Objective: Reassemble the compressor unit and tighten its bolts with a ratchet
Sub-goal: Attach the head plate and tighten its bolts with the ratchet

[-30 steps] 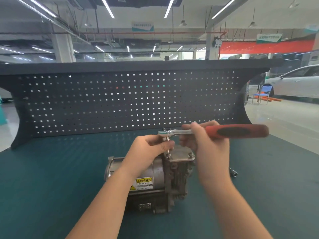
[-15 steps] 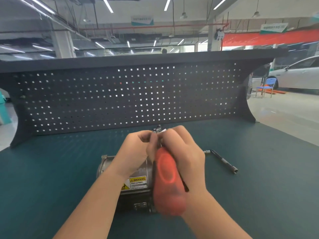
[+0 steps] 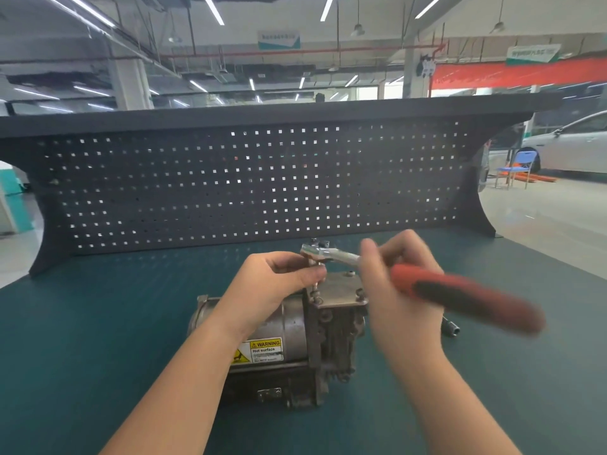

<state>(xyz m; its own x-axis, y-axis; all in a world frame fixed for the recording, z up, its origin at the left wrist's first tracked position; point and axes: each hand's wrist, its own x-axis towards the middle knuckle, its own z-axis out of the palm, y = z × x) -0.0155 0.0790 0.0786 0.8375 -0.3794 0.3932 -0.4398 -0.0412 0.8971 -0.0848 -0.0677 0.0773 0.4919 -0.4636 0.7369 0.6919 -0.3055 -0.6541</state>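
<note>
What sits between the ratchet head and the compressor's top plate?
In the head view, a thin extension shaft, pinched by the left hand, joins ratchet to compressor.

obstacles: compressor, pegboard behind | free: mat left

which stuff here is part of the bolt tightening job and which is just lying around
In use:
- grey metal compressor unit
- red-handled ratchet, gripped by the right hand
- thin extension shaft under the ratchet head, pinched by the left hand

Lying about:
- dark metal socket bar on the green bench mat
</note>
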